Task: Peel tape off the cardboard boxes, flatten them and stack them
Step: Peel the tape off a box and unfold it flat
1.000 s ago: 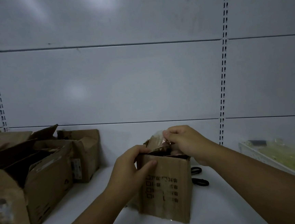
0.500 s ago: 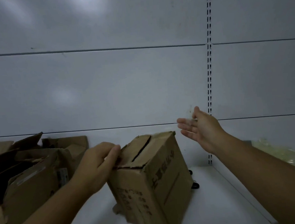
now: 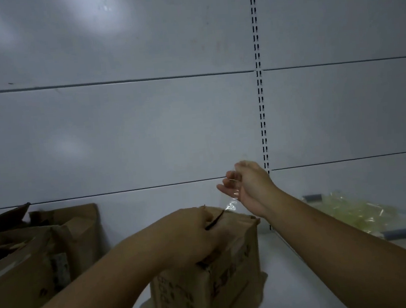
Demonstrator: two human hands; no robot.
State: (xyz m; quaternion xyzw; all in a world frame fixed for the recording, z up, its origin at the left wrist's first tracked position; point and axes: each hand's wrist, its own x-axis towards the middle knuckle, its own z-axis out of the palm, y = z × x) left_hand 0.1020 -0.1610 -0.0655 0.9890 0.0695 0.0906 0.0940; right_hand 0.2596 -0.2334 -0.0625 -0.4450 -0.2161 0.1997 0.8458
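Note:
A small brown cardboard box (image 3: pixel 208 286) with printed sides stands on the white shelf at the bottom centre. My left hand (image 3: pixel 187 236) lies over its top, fingers curled at the slit between the flaps, holding it down. My right hand (image 3: pixel 246 184) is raised above and to the right of the box. It pinches a strip of clear tape (image 3: pixel 232 204) that stretches from the box's top edge up to its fingers; the other fingers are spread loosely.
Several open, worn cardboard boxes (image 3: pixel 41 256) crowd the shelf's left side. A heap of yellowish clear tape (image 3: pixel 354 211) lies at the right, with a grey cylinder (image 3: pixel 400 233) beside it. A slotted upright (image 3: pixel 261 99) runs down the white back panel.
My left hand shifted from the box's flap edge onto its top. My right hand, open half a second ago, now pinches a tape strip pulled up from the box. The view moved closer.

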